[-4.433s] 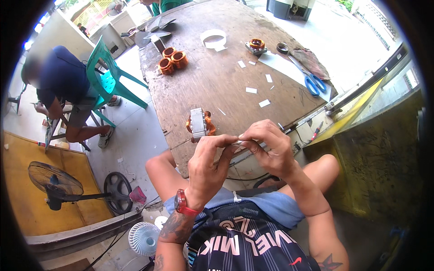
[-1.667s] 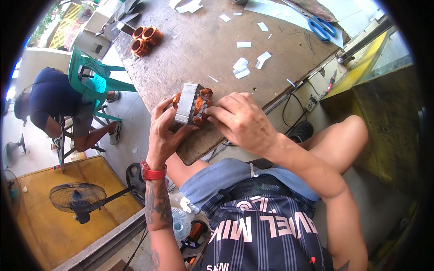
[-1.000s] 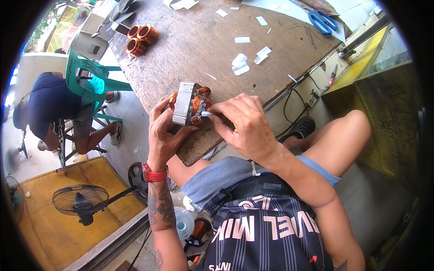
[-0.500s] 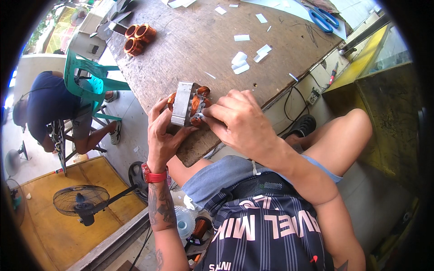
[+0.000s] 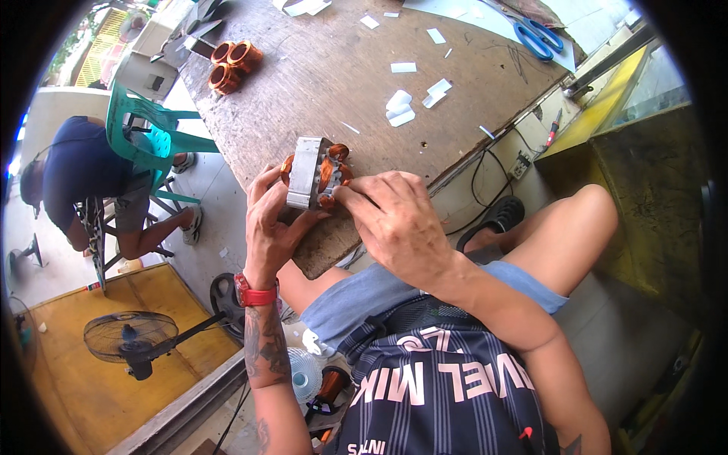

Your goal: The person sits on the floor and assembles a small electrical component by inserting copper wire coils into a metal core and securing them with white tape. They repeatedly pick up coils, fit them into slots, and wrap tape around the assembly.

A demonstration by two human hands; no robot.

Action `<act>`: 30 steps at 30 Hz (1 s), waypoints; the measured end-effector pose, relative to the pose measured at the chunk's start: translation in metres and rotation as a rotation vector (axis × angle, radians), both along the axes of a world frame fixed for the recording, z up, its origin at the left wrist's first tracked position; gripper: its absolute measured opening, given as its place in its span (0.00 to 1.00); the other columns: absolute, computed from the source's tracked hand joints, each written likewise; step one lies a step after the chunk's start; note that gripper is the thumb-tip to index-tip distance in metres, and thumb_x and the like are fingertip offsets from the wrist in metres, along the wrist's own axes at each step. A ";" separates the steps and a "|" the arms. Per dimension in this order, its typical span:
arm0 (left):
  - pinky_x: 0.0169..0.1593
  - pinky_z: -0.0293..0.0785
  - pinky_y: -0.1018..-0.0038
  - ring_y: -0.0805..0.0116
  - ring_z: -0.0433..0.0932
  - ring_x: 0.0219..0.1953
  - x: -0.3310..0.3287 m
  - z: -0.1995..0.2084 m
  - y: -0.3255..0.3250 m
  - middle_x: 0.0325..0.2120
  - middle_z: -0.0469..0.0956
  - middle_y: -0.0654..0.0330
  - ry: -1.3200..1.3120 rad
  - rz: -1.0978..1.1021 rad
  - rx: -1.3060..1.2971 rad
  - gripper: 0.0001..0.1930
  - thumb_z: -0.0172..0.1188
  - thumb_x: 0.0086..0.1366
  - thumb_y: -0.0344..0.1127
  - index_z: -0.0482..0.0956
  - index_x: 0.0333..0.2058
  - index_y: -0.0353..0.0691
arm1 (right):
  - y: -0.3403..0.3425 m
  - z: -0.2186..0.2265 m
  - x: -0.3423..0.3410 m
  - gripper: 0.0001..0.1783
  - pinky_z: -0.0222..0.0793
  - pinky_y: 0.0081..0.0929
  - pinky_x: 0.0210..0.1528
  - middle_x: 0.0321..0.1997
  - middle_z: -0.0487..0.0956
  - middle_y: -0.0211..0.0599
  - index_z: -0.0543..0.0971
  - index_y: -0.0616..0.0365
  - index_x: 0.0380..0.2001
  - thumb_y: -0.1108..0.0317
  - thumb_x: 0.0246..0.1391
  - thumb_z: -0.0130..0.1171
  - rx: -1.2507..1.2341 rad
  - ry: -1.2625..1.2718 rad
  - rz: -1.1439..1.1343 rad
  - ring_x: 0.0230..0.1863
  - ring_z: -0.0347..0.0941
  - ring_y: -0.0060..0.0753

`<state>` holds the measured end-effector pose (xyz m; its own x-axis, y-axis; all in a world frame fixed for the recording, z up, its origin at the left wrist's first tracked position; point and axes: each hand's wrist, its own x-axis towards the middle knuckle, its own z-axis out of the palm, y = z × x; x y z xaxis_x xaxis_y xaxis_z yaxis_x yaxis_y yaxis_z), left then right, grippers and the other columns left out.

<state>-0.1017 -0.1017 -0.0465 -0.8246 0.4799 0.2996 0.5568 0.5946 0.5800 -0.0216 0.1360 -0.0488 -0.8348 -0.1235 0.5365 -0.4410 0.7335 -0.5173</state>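
A motor stator point(image 5: 306, 173), a grey laminated metal core with orange-brown copper coils point(image 5: 328, 168) along its right face, stands at the table's near corner. My left hand point(image 5: 265, 216) is closed around its left and lower side, thumb along the bottom edge. At the lower right of the coils, the fingertips of my right hand point(image 5: 398, 216) are pinched together against the slots. Whatever they grip there is hidden by the fingers. More copper winding bulges out on the core's left side, beside my left fingers.
On the wooden table point(image 5: 288, 83) lie three wound copper coils point(image 5: 224, 78), white paper pieces point(image 5: 400, 108) and blue-handled scissors point(image 5: 537, 39). A green chair point(image 5: 155, 144) and a seated person point(image 5: 91, 171) are at the left. A black fan point(image 5: 133, 334) stands lower left.
My right fingertips have shifted slightly left and up along the stator's lower right coils. The left hand keeps its hold. The whole view has moved a little.
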 end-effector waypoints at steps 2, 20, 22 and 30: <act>0.68 0.70 0.52 0.47 0.75 0.63 -0.001 0.003 0.003 0.55 0.83 0.51 0.021 -0.016 -0.015 0.26 0.84 0.49 0.37 0.88 0.47 0.39 | -0.001 0.002 -0.004 0.17 0.65 0.39 0.63 0.51 0.82 0.34 0.85 0.56 0.52 0.68 0.59 0.67 0.031 -0.024 0.010 0.55 0.76 0.36; 0.74 0.63 0.53 0.48 0.75 0.67 0.046 0.007 0.029 0.62 0.80 0.48 -0.133 0.242 0.252 0.21 0.77 0.62 0.40 0.81 0.49 0.37 | 0.139 0.009 -0.085 0.09 0.73 0.44 0.59 0.44 0.82 0.37 0.84 0.53 0.48 0.64 0.70 0.62 0.012 0.028 -0.144 0.50 0.80 0.45; 0.74 0.63 0.55 0.54 0.74 0.68 0.044 0.009 0.021 0.64 0.79 0.48 -0.454 0.186 0.727 0.18 0.71 0.68 0.38 0.80 0.51 0.37 | 0.125 0.007 -0.082 0.09 0.77 0.42 0.57 0.43 0.84 0.37 0.84 0.52 0.49 0.65 0.71 0.61 -0.337 -0.134 -0.092 0.45 0.82 0.44; 0.57 0.79 0.71 0.65 0.84 0.56 -0.013 -0.001 0.015 0.58 0.84 0.50 -0.168 0.074 0.268 0.14 0.59 0.67 0.16 0.84 0.49 0.29 | 0.059 -0.002 -0.065 0.14 0.76 0.47 0.55 0.40 0.87 0.41 0.87 0.57 0.45 0.58 0.66 0.67 -0.166 -0.003 0.130 0.45 0.83 0.45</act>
